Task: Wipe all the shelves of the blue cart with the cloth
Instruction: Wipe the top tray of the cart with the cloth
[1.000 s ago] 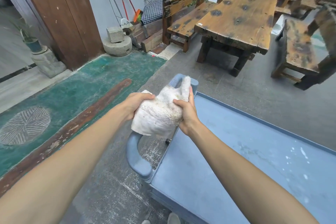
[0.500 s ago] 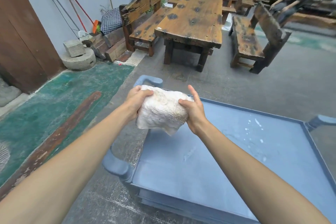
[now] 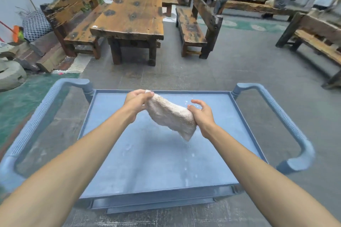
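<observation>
The blue cart (image 3: 110, 171) stands right in front of me, its flat top shelf facing up, with a curved handle on each side. A folded white cloth (image 3: 170, 115) hangs in the air above the far half of that shelf. My left hand (image 3: 136, 100) pinches the cloth's upper left end. My right hand (image 3: 200, 113) grips its right side, fingers partly spread. The cloth's lower corner droops toward the shelf without touching it. White specks and wet marks dot the shelf surface. The lower shelves show only as edges at the cart's near side.
A heavy wooden table (image 3: 131, 18) with benches (image 3: 193, 24) on both sides stands beyond the cart on the grey floor. Another bench (image 3: 317, 38) is at the right. Stone blocks (image 3: 11, 75) and a green mat (image 3: 22, 97) lie at the left. People sit at the back right.
My view has swung right, so the cart now sits square in front of me. Both hands have carried the cloth over the shelf and stretched it out between them.
</observation>
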